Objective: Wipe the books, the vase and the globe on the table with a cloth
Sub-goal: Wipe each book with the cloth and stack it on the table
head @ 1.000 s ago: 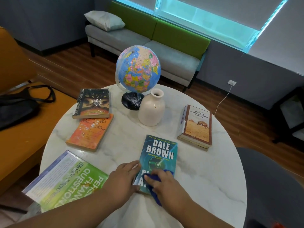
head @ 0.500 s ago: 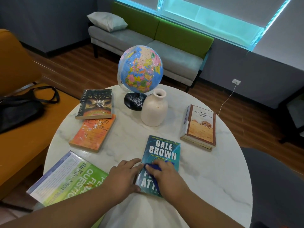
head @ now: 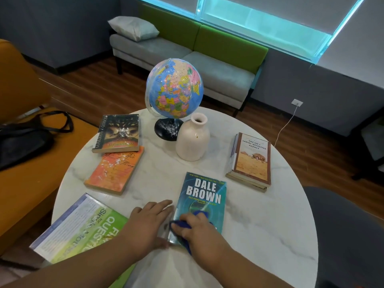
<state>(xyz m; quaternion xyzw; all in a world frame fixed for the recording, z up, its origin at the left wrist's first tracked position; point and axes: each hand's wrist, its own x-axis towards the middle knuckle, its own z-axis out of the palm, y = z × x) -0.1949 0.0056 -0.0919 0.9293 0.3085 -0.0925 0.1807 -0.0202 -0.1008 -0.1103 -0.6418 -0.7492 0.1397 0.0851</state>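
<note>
A teal Dale Brown book (head: 204, 194) lies near the front of the round marble table (head: 270, 225). My right hand (head: 197, 231) grips a blue cloth (head: 200, 215) and presses it on the book's lower half. My left hand (head: 149, 221) lies flat against the book's left edge, fingers straight. Behind stand a cream vase (head: 192, 140) and a globe (head: 174, 88). Other books lie around: a dark one (head: 117, 133), an orange one (head: 115, 169), a green and white one (head: 81, 227), and a tan stack (head: 251, 161).
An orange seat with a black bag (head: 22, 140) stands left of the table. A grey and green bench (head: 187, 53) with a pillow runs along the back wall. A dark chair (head: 349, 235) sits at the right. A white cable (head: 284, 125) hangs from a wall socket.
My right hand has slid the cloth left and back down over the book's lower part. My left hand stays against the book's left edge.
</note>
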